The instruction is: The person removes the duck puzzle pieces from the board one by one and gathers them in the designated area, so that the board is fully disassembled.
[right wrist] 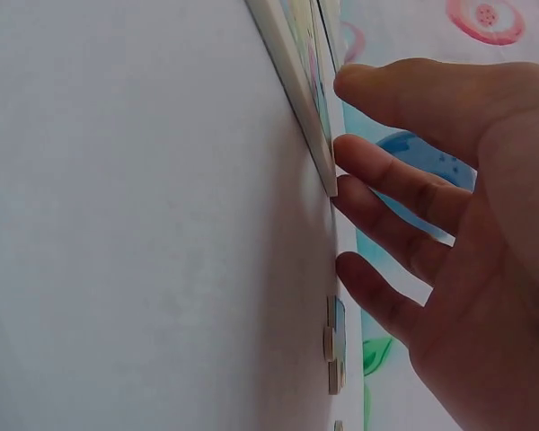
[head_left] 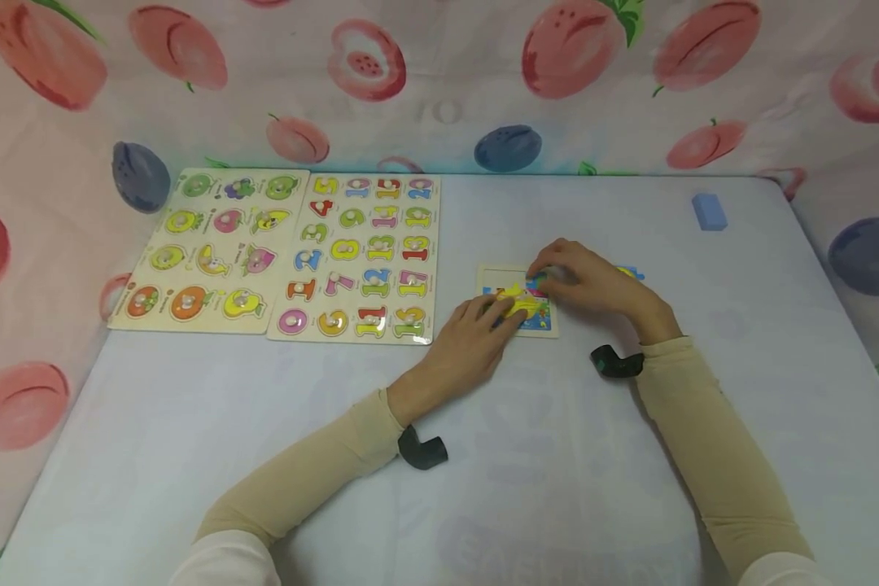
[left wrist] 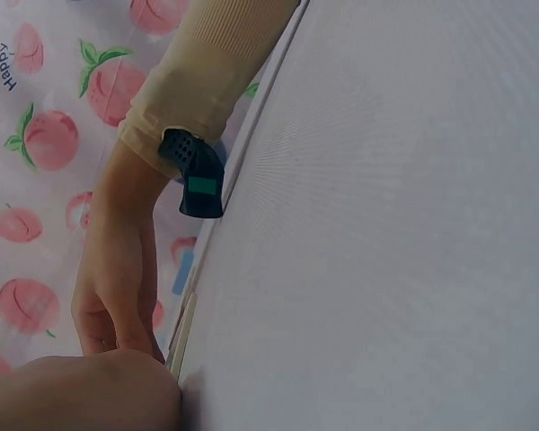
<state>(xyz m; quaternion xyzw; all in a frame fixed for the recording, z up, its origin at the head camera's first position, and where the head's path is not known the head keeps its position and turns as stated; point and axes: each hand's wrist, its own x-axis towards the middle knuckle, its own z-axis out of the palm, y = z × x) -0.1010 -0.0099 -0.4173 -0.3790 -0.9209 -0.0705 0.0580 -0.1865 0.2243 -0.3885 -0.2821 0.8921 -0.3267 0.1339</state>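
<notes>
A small jigsaw board (head_left: 554,332) with a pale wooden rim lies on the table, with bright blue and yellow pieces inside. My left hand (head_left: 472,340) rests at its lower left, fingers stretched over a yellow part of the picture (head_left: 522,303). From the upper right, my right hand (head_left: 589,281) reaches onto the board, thumb and forefinger pinching a small jigsaw piece (head_left: 535,284) largely hidden by the fingers. The right wrist view shows that hand's other fingers (right wrist: 404,220) spread beside the board's edge (right wrist: 292,103). Only part of the left hand (left wrist: 81,395) appears in the left wrist view.
Loose jigsaw pieces (head_left: 631,273) lie behind the right wrist. Left of the board are a number peg puzzle (head_left: 435,244) and a fruit peg puzzle (head_left: 135,277). A blue block (head_left: 709,212) sits at the back right. Fruit-patterned cloth (head_left: 439,98) hangs behind the white table.
</notes>
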